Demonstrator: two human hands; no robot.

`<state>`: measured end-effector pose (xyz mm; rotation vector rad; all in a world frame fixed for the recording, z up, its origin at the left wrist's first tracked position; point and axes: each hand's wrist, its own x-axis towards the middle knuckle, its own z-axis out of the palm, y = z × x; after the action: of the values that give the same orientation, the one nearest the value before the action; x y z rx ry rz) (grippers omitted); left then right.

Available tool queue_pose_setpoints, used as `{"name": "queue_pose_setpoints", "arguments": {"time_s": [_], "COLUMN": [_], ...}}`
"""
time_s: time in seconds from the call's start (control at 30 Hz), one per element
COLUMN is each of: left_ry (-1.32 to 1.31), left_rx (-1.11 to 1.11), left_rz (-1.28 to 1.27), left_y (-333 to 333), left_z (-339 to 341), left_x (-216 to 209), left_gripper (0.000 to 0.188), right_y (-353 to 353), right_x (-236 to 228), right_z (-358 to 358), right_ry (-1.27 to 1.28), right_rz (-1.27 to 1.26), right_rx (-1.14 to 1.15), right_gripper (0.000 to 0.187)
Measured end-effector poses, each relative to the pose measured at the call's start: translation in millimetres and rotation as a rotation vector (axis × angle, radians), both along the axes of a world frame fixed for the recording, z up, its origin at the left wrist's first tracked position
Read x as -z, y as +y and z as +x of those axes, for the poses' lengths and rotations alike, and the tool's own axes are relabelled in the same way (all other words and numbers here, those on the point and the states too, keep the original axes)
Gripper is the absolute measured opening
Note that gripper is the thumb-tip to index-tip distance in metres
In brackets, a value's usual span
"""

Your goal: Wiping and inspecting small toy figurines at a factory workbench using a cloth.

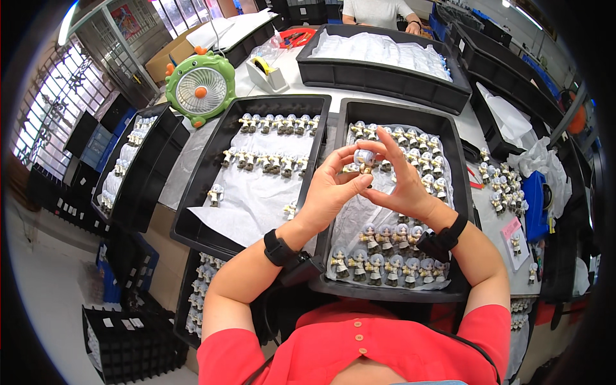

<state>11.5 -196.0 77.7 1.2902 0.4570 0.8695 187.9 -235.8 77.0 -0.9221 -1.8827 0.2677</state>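
Observation:
Between my two hands, above the right-hand black tray (467,199), is a small figurine (364,160) with a pale silver head and a dark gold body. My left hand (335,186) pinches it by thumb and fingers. My right hand (403,183) curls around from the other side, its fingertips at the figurine's head and base. Rows of like figurines (385,266) stand on white paper in the tray below. The left-hand black tray (256,106) holds two rows of figurines (279,125) and a few single ones.
A green fan (201,88) and a tape dispenser (268,78) stand behind the left tray. Farther back is a large black bin (378,76) lined with white wrap, with another person (378,11) beyond. Loose figurines (507,186) cluster at right near a blue box (534,202).

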Motion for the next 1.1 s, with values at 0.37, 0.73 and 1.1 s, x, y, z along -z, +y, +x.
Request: {"name": "queue_pose_setpoints", "arguments": {"time_s": [0.37, 0.73, 1.1], "left_ry": [-0.144, -0.239, -0.205], "left_rx": [0.115, 0.245, 0.167], "left_rz": [-0.232, -0.325, -0.379], "left_y": [-1.6, 5.2, 6.3], "left_z": [-3.4, -3.2, -4.3], "left_x": [-8.6, -3.6, 2.4], "left_gripper": [0.046, 0.048, 0.028], "right_y": [-3.1, -5.6, -7.1], "right_x": [2.1, -3.8, -6.6], "right_z": [0.8, 0.8, 0.3], "right_ry": [0.020, 0.067, 0.088], "right_rz": [-0.075, -0.099, -0.081], "right_rx": [0.045, 0.079, 0.067], "right_gripper": [0.102, 0.104, 0.102]}}
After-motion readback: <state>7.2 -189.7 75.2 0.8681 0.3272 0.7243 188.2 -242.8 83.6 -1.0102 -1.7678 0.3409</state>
